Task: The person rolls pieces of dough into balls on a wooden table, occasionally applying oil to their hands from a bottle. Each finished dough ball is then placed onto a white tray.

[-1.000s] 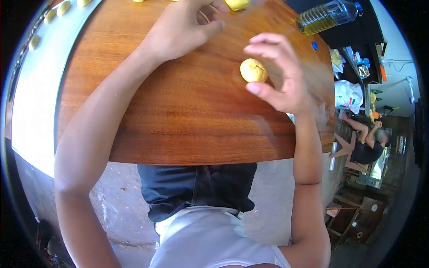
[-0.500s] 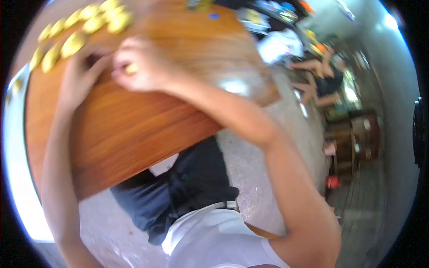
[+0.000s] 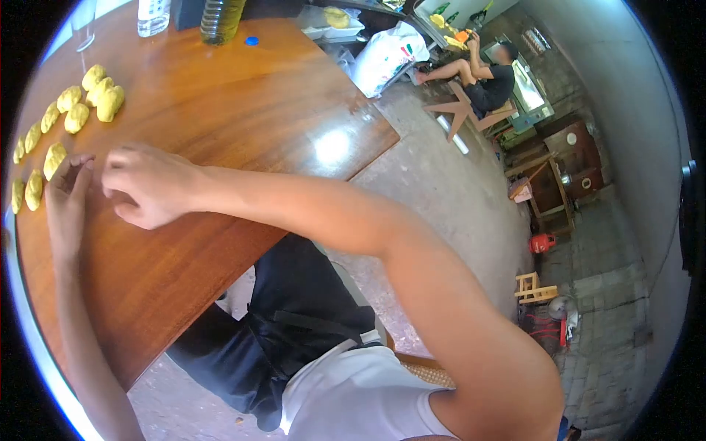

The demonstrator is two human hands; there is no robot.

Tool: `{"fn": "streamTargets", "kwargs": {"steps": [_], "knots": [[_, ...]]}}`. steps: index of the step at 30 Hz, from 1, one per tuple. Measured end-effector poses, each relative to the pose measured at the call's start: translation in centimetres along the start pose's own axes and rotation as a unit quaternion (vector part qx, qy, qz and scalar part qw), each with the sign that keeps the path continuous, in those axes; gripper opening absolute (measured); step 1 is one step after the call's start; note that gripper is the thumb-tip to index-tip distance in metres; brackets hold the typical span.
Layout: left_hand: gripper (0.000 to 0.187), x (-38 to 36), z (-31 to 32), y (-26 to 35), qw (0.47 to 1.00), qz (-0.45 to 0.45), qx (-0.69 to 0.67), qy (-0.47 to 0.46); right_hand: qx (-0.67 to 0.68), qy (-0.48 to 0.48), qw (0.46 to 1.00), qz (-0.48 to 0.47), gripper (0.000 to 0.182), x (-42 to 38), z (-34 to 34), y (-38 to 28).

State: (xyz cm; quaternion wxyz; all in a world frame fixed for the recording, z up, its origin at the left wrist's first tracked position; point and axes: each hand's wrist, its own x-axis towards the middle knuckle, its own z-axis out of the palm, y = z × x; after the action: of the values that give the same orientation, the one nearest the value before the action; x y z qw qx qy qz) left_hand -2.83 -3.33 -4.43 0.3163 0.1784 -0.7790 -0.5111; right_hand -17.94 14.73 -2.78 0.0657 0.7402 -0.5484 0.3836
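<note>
Bent fingers and thumb come together at the tips on my left hand (image 3: 68, 195), low over the left part of the wooden table (image 3: 198, 132). Just beyond its knuckles lies a yellow oblong lump (image 3: 55, 159), partly covered by the hand. Close to the right of it, my right hand (image 3: 153, 185) is loosely curled, back of the hand upward. I cannot tell what either hand holds. More knobbly yellow lumps (image 3: 110, 104) lie in rough rows toward the far left, with a yellow lump (image 3: 34, 189) left of my left hand.
At the far edge stand a bottle of yellow liquid (image 3: 219, 18), a clear bottle (image 3: 153, 16) and a glass (image 3: 83, 29). A blue cap (image 3: 251, 41) lies nearby. Beyond the corner are a white bag (image 3: 388, 60) and a seated person (image 3: 494, 84).
The view has shifted and sharpened, showing more of the table's far edge. A bit of yellow seen at my right hand before is out of sight now.
</note>
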Motion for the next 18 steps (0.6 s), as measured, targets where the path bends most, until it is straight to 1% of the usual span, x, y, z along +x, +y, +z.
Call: {"fn": "streamTargets", "kwargs": {"steps": [2,3,4,6,7,8,9,10,11,12,13,14,16,18], "knots": [[0.015,-0.4,0.5,1.1,0.997,0.008,0.072,-0.009,0.030,0.007,0.996,-0.078,0.024,-1.6,-1.0,0.3],[0.015,-0.6,0.6,1.3,0.995,0.004,0.093,-0.022,-0.004,-0.003,0.994,-0.106,0.027,-1.7,-1.7,0.8],[0.015,-0.6,0.5,1.0,0.996,0.001,0.093,-0.018,-0.001,-0.006,0.994,-0.108,0.027,-1.2,-1.8,1.3],[0.015,-0.4,0.8,0.3,0.998,0.038,0.058,-0.012,-0.031,-0.036,0.998,-0.031,0.027,-0.1,-2.2,2.1],[0.015,-0.3,0.7,0.0,0.997,0.039,0.057,-0.019,-0.067,-0.009,0.997,-0.023,0.029,0.8,-1.3,2.5],[0.017,-0.1,0.3,-0.4,0.999,0.015,0.049,-0.015,-0.071,-0.005,0.997,-0.016,0.029,1.9,0.0,2.6],[0.020,0.2,-0.4,-0.9,0.999,-0.010,0.044,-0.008,-0.068,-0.014,0.997,0.022,0.029,3.1,1.4,2.5],[0.020,0.6,-0.9,-1.7,0.999,-0.009,0.048,-0.011,-0.062,-0.022,0.996,0.056,0.030,3.8,2.1,2.1],[0.019,0.8,-1.4,-2.7,1.000,-0.012,0.005,0.020,-0.059,-0.019,0.997,0.054,0.030,3.6,2.6,1.8],[0.018,0.9,-1.9,-3.3,0.998,-0.016,-0.040,0.051,-0.028,-0.036,0.997,0.054,0.030,3.0,2.5,1.0],[0.020,0.5,-1.5,-1.7,0.996,-0.043,-0.042,0.063,0.003,-0.055,0.997,0.054,0.030,2.3,2.2,0.4],[0.020,0.3,-1.1,-1.1,0.996,-0.045,-0.042,0.068,0.006,-0.059,0.997,0.051,0.030,1.3,1.5,0.1],[0.021,0.1,-0.5,-0.6,0.999,-0.015,0.022,0.042,0.038,-0.005,0.997,-0.074,0.031,-1.0,-0.1,-0.2],[0.021,-0.5,0.5,1.2,0.998,-0.030,0.040,0.048,0.100,-0.087,0.990,-0.050,0.032,-1.7,-3.3,0.6]]}}
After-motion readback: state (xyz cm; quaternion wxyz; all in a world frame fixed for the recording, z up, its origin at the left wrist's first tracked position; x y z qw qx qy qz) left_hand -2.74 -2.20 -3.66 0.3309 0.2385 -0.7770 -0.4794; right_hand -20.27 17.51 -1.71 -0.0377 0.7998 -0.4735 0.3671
